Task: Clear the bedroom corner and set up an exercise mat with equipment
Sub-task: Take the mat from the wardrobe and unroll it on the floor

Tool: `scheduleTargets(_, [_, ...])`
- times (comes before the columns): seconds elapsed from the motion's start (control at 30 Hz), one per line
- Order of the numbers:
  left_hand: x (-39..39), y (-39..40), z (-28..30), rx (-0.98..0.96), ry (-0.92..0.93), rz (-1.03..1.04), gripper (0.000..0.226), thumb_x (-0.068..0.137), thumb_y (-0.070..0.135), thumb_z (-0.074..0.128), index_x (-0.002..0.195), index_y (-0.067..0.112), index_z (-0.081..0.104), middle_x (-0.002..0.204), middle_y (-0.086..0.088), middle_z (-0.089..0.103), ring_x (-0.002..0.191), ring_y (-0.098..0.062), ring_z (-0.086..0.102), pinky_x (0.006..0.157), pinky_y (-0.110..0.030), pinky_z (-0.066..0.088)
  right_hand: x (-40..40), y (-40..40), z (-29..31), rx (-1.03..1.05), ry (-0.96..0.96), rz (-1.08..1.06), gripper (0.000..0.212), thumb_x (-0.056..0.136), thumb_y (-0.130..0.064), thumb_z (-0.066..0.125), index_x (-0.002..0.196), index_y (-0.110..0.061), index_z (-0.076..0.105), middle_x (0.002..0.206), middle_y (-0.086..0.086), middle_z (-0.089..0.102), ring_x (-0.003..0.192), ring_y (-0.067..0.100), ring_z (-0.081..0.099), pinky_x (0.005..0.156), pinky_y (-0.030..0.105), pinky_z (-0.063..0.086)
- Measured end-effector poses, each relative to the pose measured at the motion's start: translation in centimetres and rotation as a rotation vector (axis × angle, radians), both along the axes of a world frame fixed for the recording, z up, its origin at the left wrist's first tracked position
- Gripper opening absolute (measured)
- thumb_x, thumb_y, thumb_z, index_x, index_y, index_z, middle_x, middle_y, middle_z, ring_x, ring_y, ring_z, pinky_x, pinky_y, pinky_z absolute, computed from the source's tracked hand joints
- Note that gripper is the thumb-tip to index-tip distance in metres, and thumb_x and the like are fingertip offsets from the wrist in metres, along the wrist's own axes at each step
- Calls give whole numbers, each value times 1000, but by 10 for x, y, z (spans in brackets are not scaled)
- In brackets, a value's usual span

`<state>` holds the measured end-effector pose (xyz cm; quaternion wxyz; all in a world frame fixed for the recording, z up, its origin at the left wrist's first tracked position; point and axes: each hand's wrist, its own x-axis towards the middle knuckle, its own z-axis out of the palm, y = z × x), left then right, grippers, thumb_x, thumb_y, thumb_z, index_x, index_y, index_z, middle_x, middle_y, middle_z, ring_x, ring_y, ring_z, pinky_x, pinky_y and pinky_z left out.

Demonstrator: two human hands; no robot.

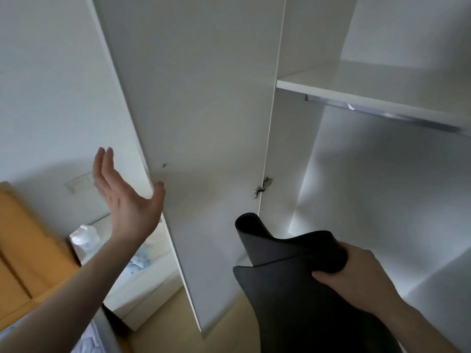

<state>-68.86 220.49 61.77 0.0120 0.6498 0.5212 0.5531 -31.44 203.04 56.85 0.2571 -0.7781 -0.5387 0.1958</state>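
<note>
A black exercise mat (pixel 285 289), loosely rolled and sagging, fills the lower middle in front of the open white wardrobe. My right hand (pixel 356 278) grips the mat near its top, fingers curled round the fold. My left hand (pixel 125 197) is raised at the left with fingers straight, its thumb at the outer edge of the open wardrobe door (pixel 204 123); it holds nothing.
The wardrobe interior has a white shelf (pixel 369 85) with a metal hanging rail (pixel 387 115) under it. A door hinge (pixel 262 187) shows mid-frame. At the left are a yellow headboard (pixel 28 240), a white bedside table (pixel 142 281) with a plastic bottle (pixel 85 236), and wooden floor (pixel 165 335).
</note>
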Motion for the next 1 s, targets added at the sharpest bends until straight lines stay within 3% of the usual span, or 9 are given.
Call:
scheduleTargets(0.07, [4, -2, -1, -146, -49, -103, 56, 88, 18, 65, 138, 32, 42, 130, 10, 59, 125, -19, 54, 104, -35, 44, -4, 0, 2, -9, -2, -6, 36, 62, -43, 86, 87, -47, 61, 80, -15, 70, 75, 4, 66, 68, 29, 57])
scheduleTargets(0.13, [14, -9, 0, -214, -109, -148, 48, 94, 15, 62, 119, 52, 43, 100, 22, 67, 96, -8, 66, 86, -27, 52, -4, -3, 2, -9, -6, -28, 36, 63, -42, 86, 90, -44, 63, 80, -15, 69, 74, 4, 65, 65, 26, 54])
scheduleTargets(0.33, [34, -42, 3, -209, -147, -217, 44, 94, 17, 68, 101, 53, 43, 94, 19, 67, 82, -9, 64, 69, -18, 50, 0, -26, -1, -10, -8, -116, 34, 67, -42, 85, 91, -43, 61, 81, -20, 65, 73, 0, 60, 59, 18, 46])
scheduleTargets(0.43, [49, -59, -3, -197, -70, -276, 41, 93, 21, 70, 101, 53, 45, 94, 18, 68, 81, -11, 65, 75, -28, 53, 4, -40, -3, -28, -19, -178, 40, 68, -44, 85, 100, -41, 62, 84, -21, 64, 75, 1, 60, 62, 19, 47])
scheduleTargets(0.53, [74, -77, -7, -255, -22, -392, 37, 93, 32, 66, 117, 52, 47, 99, 36, 65, 84, -1, 65, 78, -22, 52, 9, -55, -3, -37, -22, -242, 43, 67, -46, 85, 103, -39, 63, 87, -20, 64, 81, 8, 64, 70, 27, 54])
scheduleTargets(0.6, [94, -88, -9, -293, 25, -487, 53, 89, 44, 62, 138, 42, 42, 116, 39, 60, 88, 5, 65, 77, -14, 51, 11, -66, 0, -33, -11, -294, 42, 65, -46, 85, 101, -40, 63, 88, -21, 65, 83, 10, 65, 74, 32, 58])
scheduleTargets(0.73, [140, -103, -15, -252, 220, -637, 90, 89, 54, 57, 160, 34, 5, 162, 22, 24, 116, -22, 67, 93, -43, 58, 11, -87, 10, -3, 5, -397, 38, 65, -44, 85, 96, -37, 64, 83, -21, 61, 81, 11, 63, 76, 33, 57])
scheduleTargets(0.87, [200, -107, -22, -65, 394, -759, 92, 101, 39, 52, 159, 22, -18, 169, 3, -11, 155, -22, 16, 104, -27, 34, 9, -108, 19, 39, 4, -504, 39, 64, -48, 82, 96, -34, 66, 84, -17, 65, 83, 11, 64, 75, 32, 56])
scheduleTargets(1.0, [256, -98, -27, 1, 513, -879, 90, 100, 19, 56, 160, 16, -12, 167, -12, -19, 156, -30, -6, 103, -36, 51, 11, -130, 28, 97, 9, -637, 37, 64, -48, 82, 93, -30, 66, 82, -14, 67, 80, 11, 65, 71, 28, 54])
